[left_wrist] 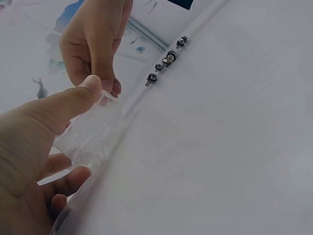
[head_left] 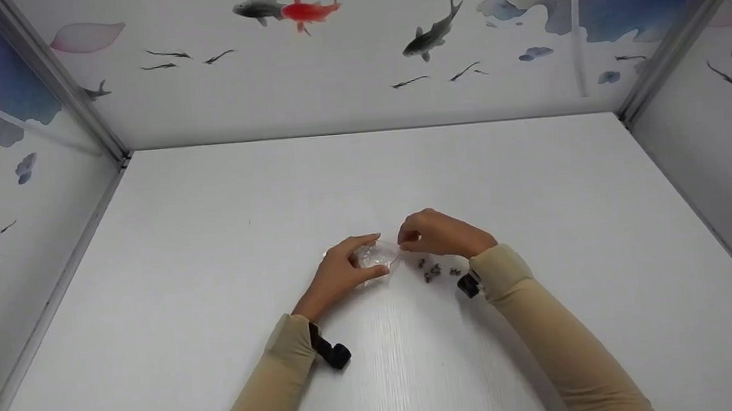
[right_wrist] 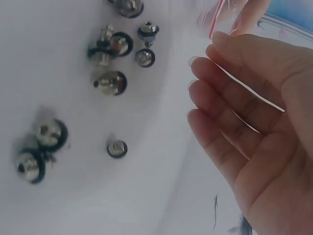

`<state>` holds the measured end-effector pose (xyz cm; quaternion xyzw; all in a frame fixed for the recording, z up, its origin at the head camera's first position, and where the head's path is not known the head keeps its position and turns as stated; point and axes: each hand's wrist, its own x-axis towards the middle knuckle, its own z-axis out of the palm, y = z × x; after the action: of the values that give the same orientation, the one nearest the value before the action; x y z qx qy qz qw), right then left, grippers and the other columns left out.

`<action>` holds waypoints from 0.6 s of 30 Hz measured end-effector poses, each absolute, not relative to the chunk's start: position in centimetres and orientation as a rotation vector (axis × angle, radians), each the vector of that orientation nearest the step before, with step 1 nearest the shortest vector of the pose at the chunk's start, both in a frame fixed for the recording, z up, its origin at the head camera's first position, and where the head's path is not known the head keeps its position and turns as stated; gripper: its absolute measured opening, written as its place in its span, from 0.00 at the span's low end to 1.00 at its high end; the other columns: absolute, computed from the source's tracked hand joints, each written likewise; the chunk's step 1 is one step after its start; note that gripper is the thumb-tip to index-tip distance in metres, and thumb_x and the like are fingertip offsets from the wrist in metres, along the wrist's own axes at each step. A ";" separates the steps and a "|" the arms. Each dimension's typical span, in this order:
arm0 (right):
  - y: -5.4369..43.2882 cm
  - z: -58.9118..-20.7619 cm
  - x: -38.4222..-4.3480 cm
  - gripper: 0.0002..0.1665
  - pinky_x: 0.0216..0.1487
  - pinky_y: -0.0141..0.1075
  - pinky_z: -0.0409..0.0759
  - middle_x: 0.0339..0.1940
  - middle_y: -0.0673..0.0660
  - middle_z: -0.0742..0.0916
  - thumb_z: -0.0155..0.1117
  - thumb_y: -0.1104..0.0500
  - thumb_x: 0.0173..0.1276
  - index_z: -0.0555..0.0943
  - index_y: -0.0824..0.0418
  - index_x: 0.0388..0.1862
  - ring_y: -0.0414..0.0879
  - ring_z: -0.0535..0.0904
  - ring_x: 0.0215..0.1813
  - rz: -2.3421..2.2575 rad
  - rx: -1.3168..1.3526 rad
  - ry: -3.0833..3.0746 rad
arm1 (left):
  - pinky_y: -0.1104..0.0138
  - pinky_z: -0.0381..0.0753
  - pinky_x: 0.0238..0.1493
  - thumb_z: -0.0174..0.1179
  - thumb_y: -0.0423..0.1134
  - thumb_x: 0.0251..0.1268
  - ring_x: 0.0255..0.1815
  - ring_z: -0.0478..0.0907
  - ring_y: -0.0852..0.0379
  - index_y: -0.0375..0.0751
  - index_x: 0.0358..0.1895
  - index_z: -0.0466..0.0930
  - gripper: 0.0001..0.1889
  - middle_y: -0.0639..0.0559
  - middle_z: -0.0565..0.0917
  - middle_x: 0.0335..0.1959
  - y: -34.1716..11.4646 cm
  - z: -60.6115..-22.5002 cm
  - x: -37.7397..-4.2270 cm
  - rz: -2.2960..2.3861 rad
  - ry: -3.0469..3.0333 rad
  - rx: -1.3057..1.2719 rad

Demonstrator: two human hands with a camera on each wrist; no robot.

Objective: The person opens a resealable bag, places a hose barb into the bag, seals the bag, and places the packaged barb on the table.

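A clear plastic zip bag (head_left: 376,255) (left_wrist: 93,129) lies between the two hands, low over the table. My left hand (head_left: 337,274) grips it from the left, thumb on the near side and fingers on the far side. At the bag's right edge, my right hand (head_left: 443,233) (right_wrist: 269,107) pinches the rim between thumb and index finger; the other fingers bend loosely. A red line along the bag's opening shows in the right wrist view. Several small metal fittings with dark rings (head_left: 433,272) (right_wrist: 111,83) lie loose on the table, just below my right hand.
The white table (head_left: 210,211) reaches back to a printed panel (head_left: 357,88) with painted fish. Similar side panels (head_left: 30,173) on metal frames stand left and right. Black wrist cameras (head_left: 335,356) are strapped to both sleeves.
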<state>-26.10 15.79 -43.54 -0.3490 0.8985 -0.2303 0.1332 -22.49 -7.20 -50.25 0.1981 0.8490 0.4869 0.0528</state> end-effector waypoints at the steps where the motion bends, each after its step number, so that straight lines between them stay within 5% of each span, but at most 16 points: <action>1: 16.0 -43.4 -26.1 0.08 0.48 0.40 0.80 0.40 0.55 0.88 0.63 0.64 0.66 0.86 0.63 0.41 0.46 0.82 0.42 -0.664 -1.018 2.602 | 0.69 0.70 0.35 0.69 0.55 0.53 0.31 0.68 0.61 0.53 0.65 0.74 0.34 0.56 0.79 0.58 -7.2 -50.3 -22.5 1.478 2.586 0.601; 18: 19.8 -42.6 -26.1 0.11 0.55 0.45 0.78 0.43 0.56 0.88 0.66 0.68 0.62 0.86 0.63 0.43 0.50 0.81 0.50 -0.532 -0.927 2.615 | 0.69 0.68 0.35 0.73 0.54 0.47 0.30 0.68 0.61 0.53 0.64 0.75 0.36 0.55 0.81 0.51 -7.1 -50.5 -22.6 1.485 2.605 0.592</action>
<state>-26.14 19.81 -42.58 -0.3239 0.9141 -0.1861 0.1575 -22.58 -7.08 -50.48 0.1935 0.8515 0.4856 0.0426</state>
